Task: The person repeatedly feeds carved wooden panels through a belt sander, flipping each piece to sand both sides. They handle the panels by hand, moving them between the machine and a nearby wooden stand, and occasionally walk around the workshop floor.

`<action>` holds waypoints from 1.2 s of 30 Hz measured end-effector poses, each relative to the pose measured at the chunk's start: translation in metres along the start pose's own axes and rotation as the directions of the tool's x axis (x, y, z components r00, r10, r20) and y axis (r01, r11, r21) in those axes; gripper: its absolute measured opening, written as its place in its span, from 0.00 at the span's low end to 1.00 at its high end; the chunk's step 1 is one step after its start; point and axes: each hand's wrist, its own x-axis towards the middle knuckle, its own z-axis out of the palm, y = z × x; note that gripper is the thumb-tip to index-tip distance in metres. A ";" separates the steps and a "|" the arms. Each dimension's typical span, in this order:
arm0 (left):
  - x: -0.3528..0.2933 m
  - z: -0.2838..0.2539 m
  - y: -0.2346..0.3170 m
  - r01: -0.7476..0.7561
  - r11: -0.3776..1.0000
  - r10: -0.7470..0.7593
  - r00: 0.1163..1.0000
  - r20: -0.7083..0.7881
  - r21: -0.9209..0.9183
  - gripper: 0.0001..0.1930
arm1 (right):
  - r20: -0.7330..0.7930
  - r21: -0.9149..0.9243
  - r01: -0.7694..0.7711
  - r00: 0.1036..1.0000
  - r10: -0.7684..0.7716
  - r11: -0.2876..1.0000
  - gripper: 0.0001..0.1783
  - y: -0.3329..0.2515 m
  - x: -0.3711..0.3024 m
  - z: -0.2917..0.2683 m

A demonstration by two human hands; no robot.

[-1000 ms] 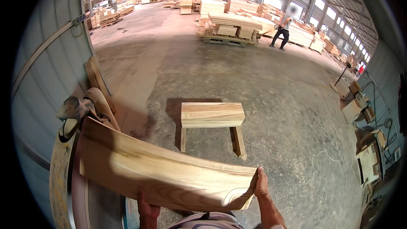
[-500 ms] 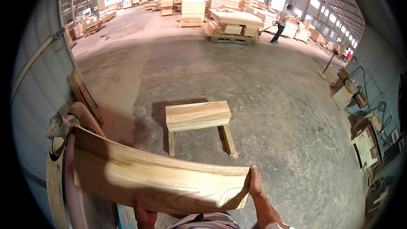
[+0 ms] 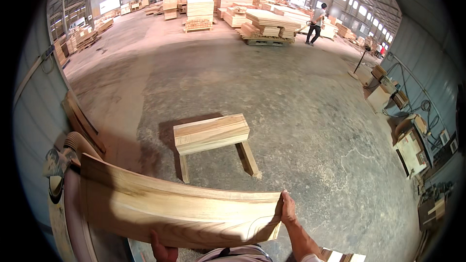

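A long wooden board (image 3: 194,204) lies across in front of me, held in both hands. My right hand (image 3: 288,208) grips its right end, the thumb up at the top corner. Under the lower edge, left of my body, my left hand (image 3: 163,248) holds the board with its thumb on the face; the remaining fingers are mostly hidden behind it. The board's left end is against or just in front of a machine with a pinkish upright belt (image 3: 77,208), perhaps a belt sander; whether they touch I cannot tell.
Ahead on the floor, a low wooden stand (image 3: 248,160) carries a stack of boards (image 3: 212,135). A ribbed hose (image 3: 80,143) rises behind the machine. Wood pieces (image 3: 342,256) lie at lower right. Far off, a person (image 3: 315,24) stands beside a loaded pallet (image 3: 264,42). Equipment (image 3: 412,150) lines the right wall.
My view has turned slightly right, so the stand and machine appear farther left. The board stays in both hands, its left end a little lower in view. Wood pieces now show at lower right.
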 end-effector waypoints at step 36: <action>0.004 0.005 0.005 0.093 0.992 -0.111 0.962 -0.249 -0.081 0.29 | -0.077 0.015 0.005 0.997 -0.004 1.000 0.16 -0.003 -0.005 0.000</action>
